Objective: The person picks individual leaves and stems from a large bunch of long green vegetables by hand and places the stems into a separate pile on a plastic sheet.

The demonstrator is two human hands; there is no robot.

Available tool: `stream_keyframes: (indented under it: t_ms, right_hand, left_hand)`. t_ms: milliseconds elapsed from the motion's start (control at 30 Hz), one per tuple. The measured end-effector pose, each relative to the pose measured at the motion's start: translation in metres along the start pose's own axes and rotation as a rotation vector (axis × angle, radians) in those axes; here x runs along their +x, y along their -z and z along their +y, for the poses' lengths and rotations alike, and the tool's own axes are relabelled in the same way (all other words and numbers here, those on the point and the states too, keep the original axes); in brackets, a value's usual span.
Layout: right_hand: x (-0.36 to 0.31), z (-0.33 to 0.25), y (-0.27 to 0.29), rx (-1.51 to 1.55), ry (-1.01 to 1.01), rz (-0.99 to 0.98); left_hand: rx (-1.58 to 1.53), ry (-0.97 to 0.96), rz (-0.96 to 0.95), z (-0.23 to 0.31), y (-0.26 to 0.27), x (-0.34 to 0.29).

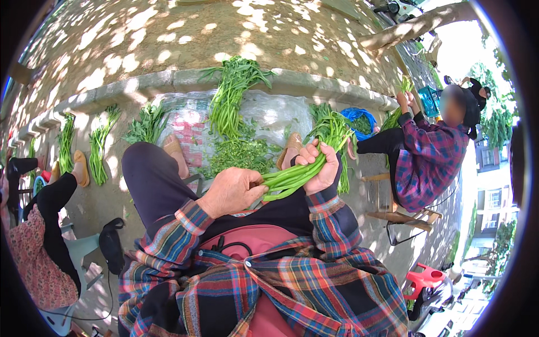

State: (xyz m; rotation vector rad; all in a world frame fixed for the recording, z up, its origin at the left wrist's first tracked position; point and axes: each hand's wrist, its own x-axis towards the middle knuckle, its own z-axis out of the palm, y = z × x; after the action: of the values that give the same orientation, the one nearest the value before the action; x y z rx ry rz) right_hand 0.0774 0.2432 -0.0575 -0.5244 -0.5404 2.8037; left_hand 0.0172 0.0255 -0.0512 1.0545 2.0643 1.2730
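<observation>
A bunch of long green leafy-vegetable stems (289, 181) lies slanted over my lap. My right hand (321, 168) is closed around it, and its leafy end fans out past my knuckles. The cut ends reach my left hand (233, 191), whose thumb and fingers pinch the stem tips. Beyond my hands, a larger heap of the same greens (227, 112) lies on a plastic sheet (278, 115). Loose leaves and trimmings (238, 156) are scattered on the sheet between my feet.
More bundles of greens (100, 146) lie along a stone kerb (151, 83). At right, a person in a plaid shirt (429, 157) sits on a wooden chair (412, 219), near a blue bag (362, 123). Another seated person (42, 247) is at left. A red stool (424, 278) stands lower right.
</observation>
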Motion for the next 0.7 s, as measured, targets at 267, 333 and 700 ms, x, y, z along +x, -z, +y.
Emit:
stream_keyframes:
  t_ms: [267,333,700]
  right_hand:
    - [-0.001,0.002,0.006,-0.048,0.027,0.012]
    - [0.0,0.001,0.009,-0.063,0.024,-0.004]
    - [-0.001,0.006,0.001,-0.013,0.079,0.118]
  left_hand:
    - [0.075,-0.07,-0.02,-0.009,-0.01,-0.001]
    - [0.116,-0.092,0.043,-0.007,-0.011,-0.001]
    - [0.457,-0.319,0.45,-0.007,-0.015,-0.002]
